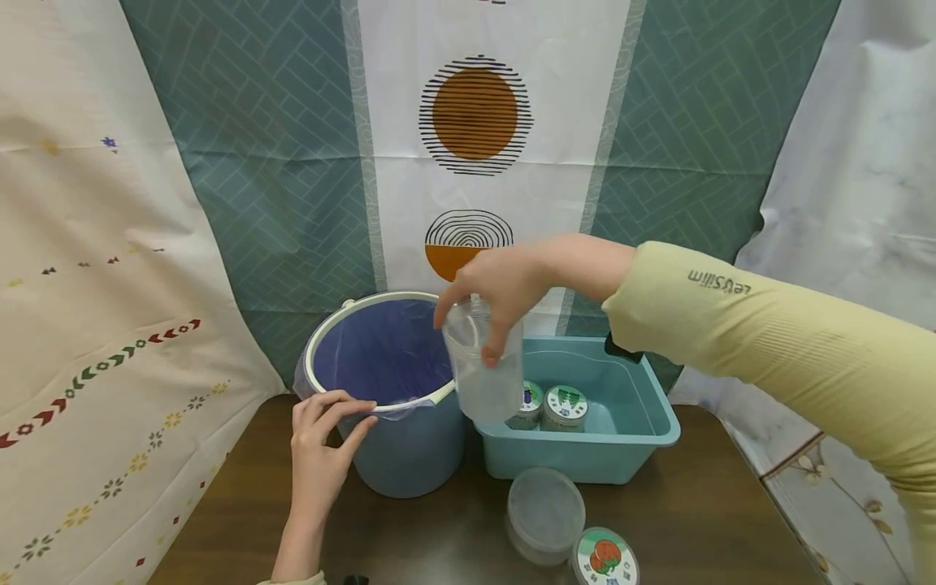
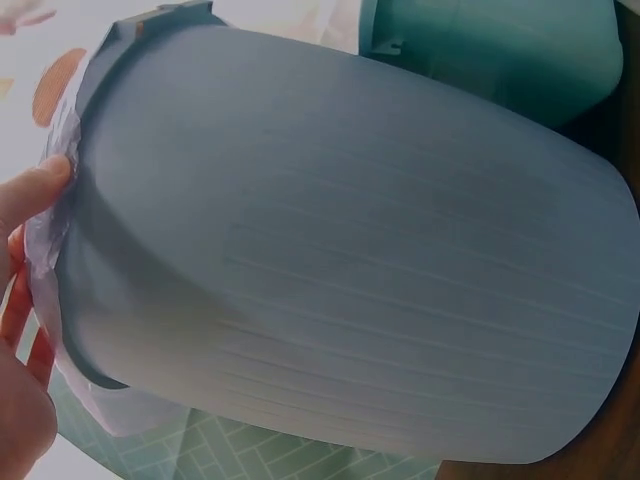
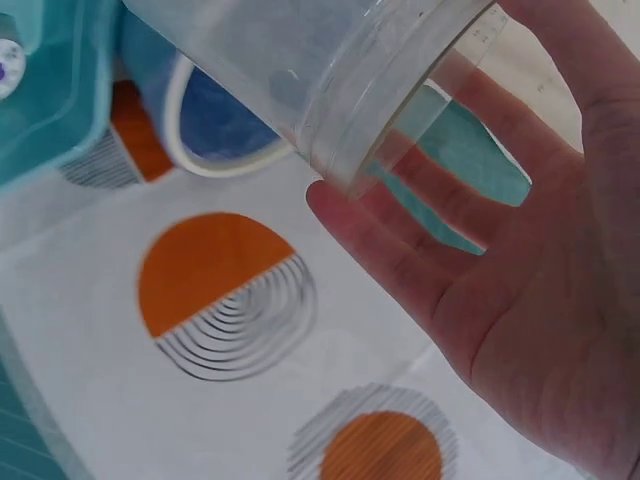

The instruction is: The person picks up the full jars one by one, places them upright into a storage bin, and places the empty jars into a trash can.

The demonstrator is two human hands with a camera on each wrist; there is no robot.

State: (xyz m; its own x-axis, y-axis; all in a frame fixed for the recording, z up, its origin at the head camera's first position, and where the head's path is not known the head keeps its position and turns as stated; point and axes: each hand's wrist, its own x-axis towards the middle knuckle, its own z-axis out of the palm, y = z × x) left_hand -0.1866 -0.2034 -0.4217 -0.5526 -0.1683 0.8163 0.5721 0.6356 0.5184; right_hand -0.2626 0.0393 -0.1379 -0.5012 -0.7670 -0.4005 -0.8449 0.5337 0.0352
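My right hand (image 1: 504,280) grips a clear plastic jar (image 1: 486,390) from above, fingers and thumb spread round its upper end. The jar hangs between the trash bin (image 1: 409,467) and the teal tub, overlapping the edges of both in the head view. In the right wrist view its ridged neck (image 3: 340,110) lies against my fingers, and no lid shows on it. Down at the bin's near side, my left hand (image 1: 322,447) pinches the pale rim with thumb and fingertips. A thin plastic liner (image 2: 50,230) folds over that rim under the left thumb.
The teal tub (image 1: 578,459) stands right of the bin with round-lidded jars (image 1: 565,406) inside. In front of it, a clear lidded container (image 1: 544,512) and a red-fruit-labelled lid (image 1: 605,559) sit on the brown table (image 1: 227,504). Patterned cloth (image 1: 278,179) hangs behind.
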